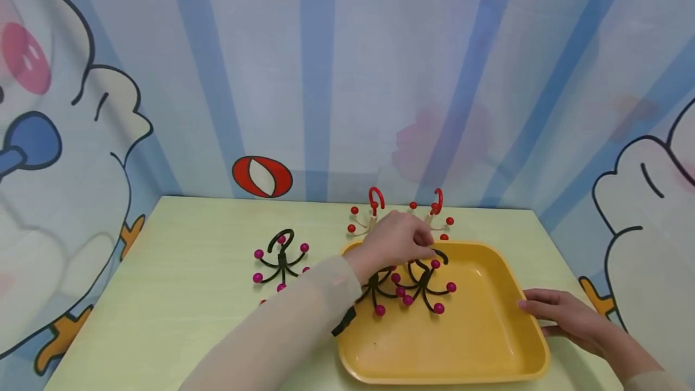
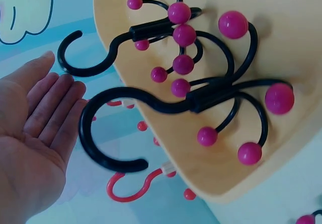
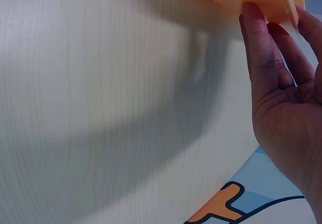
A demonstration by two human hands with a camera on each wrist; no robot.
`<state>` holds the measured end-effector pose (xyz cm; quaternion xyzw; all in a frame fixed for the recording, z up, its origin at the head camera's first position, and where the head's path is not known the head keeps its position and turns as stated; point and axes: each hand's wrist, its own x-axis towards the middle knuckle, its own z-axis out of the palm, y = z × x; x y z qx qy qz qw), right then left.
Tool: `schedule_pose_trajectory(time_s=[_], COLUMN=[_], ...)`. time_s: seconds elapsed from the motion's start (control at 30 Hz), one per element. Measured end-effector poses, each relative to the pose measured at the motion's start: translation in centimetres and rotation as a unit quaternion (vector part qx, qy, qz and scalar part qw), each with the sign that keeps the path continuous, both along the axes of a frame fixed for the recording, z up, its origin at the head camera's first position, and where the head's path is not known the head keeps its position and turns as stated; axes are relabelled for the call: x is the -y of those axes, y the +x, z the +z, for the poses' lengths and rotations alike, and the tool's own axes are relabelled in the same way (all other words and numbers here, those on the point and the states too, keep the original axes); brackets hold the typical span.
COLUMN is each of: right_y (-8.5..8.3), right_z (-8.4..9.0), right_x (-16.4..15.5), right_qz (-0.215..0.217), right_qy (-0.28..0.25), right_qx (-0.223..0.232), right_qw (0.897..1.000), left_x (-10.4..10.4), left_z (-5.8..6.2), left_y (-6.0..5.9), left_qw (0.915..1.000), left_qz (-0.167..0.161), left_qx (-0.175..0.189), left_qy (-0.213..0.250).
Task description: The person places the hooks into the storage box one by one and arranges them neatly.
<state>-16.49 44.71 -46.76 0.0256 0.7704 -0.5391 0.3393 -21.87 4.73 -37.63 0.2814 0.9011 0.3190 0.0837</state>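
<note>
Left wrist view: black hanger lies flat, hook toward the left hand.

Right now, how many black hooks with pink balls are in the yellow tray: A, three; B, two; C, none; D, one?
B: two black hooks lie in the tray; a third black one stands on the table outside it.

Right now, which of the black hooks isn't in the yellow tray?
The lone black hook standing on the table, left of the yellow tray; the other two black ones lie inside it.
</note>
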Motion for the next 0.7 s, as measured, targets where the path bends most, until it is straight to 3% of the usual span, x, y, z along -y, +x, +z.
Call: schedule_pose_trajectory(time_s=[0.17, 0.33, 0.7], right_y=[0.0, 0.0, -0.2], right_z=[-0.1, -0.3, -0.5], right_x=[-0.2, -0.3, -0.4], right_qz=[0.003, 0.0, 0.0], right_qy=[-0.006, -0.011, -0.015], right_qx=[0.0, 0.001, 0.004], right_qw=[1.0, 1.0, 1.0], left_x=[1.1, 2.7, 7.8], left_z=[0.9, 2.1, 4.6], left_y=[-0.1, -0.1, 0.1], left_qw=[1.0, 0.9998, 0.9988], left_qz=[0.003, 0.002, 0.003], left_qx=[0.003, -0.017, -0.027], left_qy=[0.008, -0.014, -0.04])
